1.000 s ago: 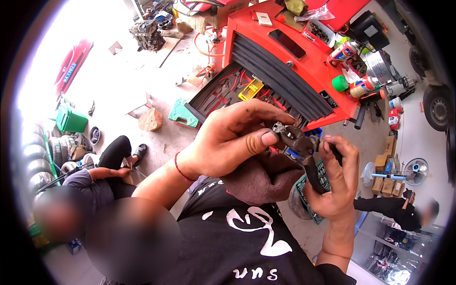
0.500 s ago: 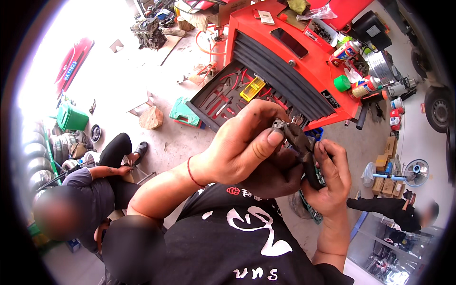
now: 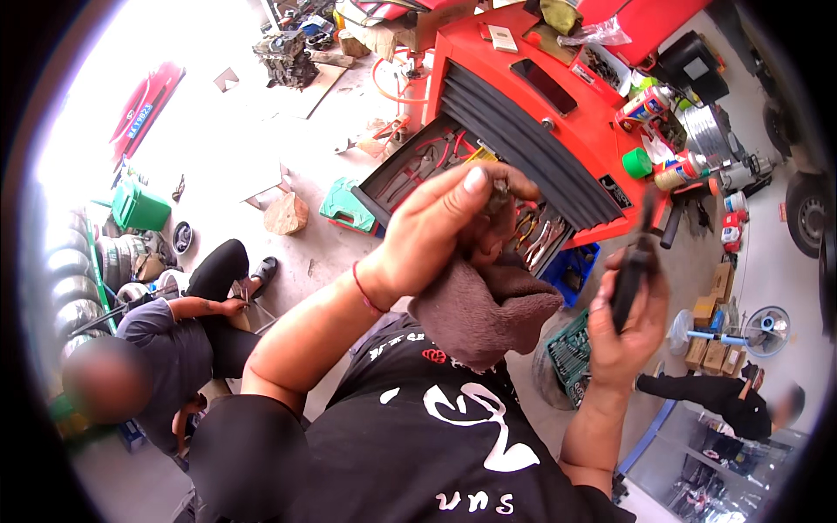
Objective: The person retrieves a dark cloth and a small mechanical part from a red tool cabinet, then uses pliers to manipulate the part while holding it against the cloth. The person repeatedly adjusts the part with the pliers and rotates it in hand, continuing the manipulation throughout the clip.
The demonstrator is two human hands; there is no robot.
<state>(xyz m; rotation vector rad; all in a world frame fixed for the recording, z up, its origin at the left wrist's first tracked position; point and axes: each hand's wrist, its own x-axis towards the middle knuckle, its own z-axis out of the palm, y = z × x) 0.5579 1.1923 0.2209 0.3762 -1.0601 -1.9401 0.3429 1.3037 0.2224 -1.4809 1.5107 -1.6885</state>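
A brown cloth (image 3: 488, 309) hangs from my left hand (image 3: 432, 231), whose fingers are closed round it. A small greyish metal part (image 3: 499, 195) shows at the thumb and fingertips of that hand, its lower side hidden by the fingers. Apart from it on the right, my right hand (image 3: 626, 336) is closed round dark pliers (image 3: 635, 277). Their jaws point up and away, smeared by motion. Beyond my hands stands a red tool cabinet (image 3: 501, 65) with a pulled-out drawer (image 3: 381, 205) of pliers and other hand tools.
On the cabinet lie a phone (image 3: 544, 86), spray cans (image 3: 643, 106) and a green cap (image 3: 636, 163). A green tool case (image 3: 347, 207) and a wooden block (image 3: 285, 214) stand on the floor. One person (image 3: 170, 349) sits at left; another (image 3: 724, 394) is at right.
My right hand has drawn the pliers away from the metal part, to the right. My left hand has turned, and the cloth now hangs in fuller view below it.
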